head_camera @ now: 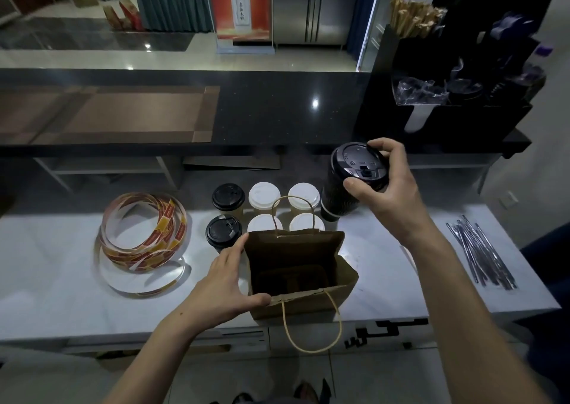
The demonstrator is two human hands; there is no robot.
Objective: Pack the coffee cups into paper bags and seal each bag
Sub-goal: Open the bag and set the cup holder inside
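Coffee cups point(303, 194), seven in view.

Item 1: tall black cup point(342, 193), black lid, embossed lettering too small to read. The right hand point(393, 187) grips it at the lid, thumb on the near edge and fingers curled over the far edge. The cup is tilted, base low; whether it touches the surface point(61, 264) cannot be told.

Items 2–7: shorter cups standing in two rows between the hands, just beyond the left fingertips. Two black-lidded cups point(228, 198) are at the left end, four white-lidded cups point(264, 195) to their right. No print legible.

Paper bag point(344, 275): brown, unprinted, twisted-paper handles, standing open on the surface below the right hand. The left hand point(225, 280) is spread wide along its left side, fingers nearly straight, index tip at the far corner of the mouth, thumb pressed on the near rim. A dark insert point(293, 277) lies at the bottom.

Sticker roll point(145, 227): loose coils of red-and-yellow labels, text unreadable, left of the left hand.

Wrapped sticks point(481, 255): clear sleeves, right of the right forearm.

Poster point(240, 2): red, showing a white bottle with vertical characters, illegible, far beyond both hands.
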